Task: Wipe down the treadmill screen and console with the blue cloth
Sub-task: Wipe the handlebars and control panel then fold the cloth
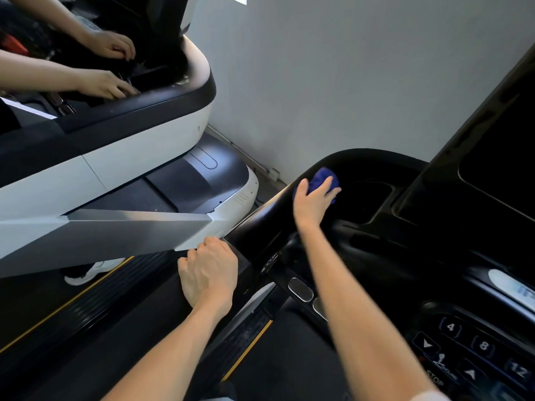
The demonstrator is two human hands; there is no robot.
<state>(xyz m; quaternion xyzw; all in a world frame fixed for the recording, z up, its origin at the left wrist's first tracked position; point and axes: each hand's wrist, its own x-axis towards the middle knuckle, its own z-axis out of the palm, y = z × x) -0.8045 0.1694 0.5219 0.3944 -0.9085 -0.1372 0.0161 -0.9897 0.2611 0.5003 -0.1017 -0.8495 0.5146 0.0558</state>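
Observation:
My right hand [314, 198] lies on a bunched blue cloth [325, 176] at the left rim of the black treadmill console [359, 160], beside a dark cup recess. Its fingers curve over the cloth, which shows past the fingertips. My left hand [208, 270] grips the end of the black left handrail [246, 235], fingers curled over it. The dark screen [498, 175] stands at the right, tilted. A keypad [480, 345] with numbered buttons and a STOP label sits at the lower right.
A white and black treadmill [144, 146] stands to the left, where another person's two hands [113, 68] rest on its console. That person's white shoe [86, 272] shows below. A grey wall [347, 68] rises behind. The black belt with yellow edge stripes [249, 351] runs below me.

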